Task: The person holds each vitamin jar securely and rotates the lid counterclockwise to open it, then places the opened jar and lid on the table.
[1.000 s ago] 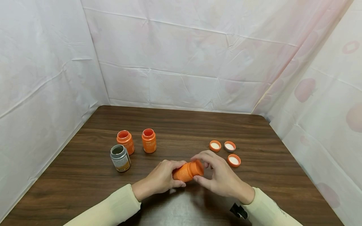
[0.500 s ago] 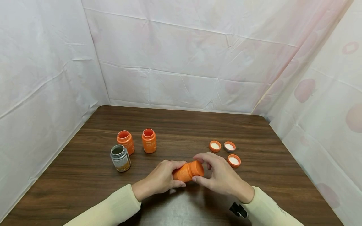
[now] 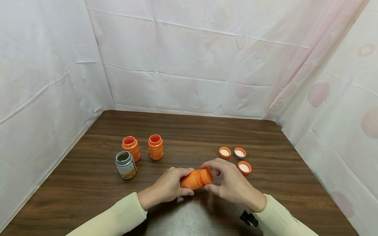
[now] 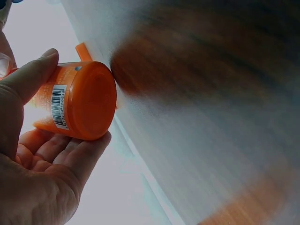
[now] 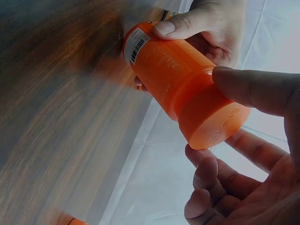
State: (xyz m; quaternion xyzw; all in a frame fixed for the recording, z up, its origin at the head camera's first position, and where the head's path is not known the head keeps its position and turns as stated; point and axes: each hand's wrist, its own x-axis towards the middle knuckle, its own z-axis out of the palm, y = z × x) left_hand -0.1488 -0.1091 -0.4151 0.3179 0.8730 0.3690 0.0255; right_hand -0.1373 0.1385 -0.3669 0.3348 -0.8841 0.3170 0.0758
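Observation:
Tilted over the front middle of the table is an orange plastic bottle [image 3: 192, 181], its base toward the left. My left hand [image 3: 166, 186] grips its body between thumb and fingers; a barcode label shows near the base in the left wrist view. On its neck sits an orange screw cap [image 5: 213, 117] with raised lettering on top. My right hand [image 3: 231, 183] pinches this cap, thumb on one side and fingertips on the other, in the right wrist view.
At left stand two uncapped orange bottles [image 3: 155, 147] and an uncapped grey bottle [image 3: 126, 165]. To the right lie two orange caps [image 3: 243, 167] and a grey-sided cap [image 3: 240, 153], white linings up. Pale curtains [image 3: 189, 59] surround the brown table [image 3: 189, 127].
The right hand's fingers and thumb shift slightly around the cap. The left hand and the bottle stay nearly in place.

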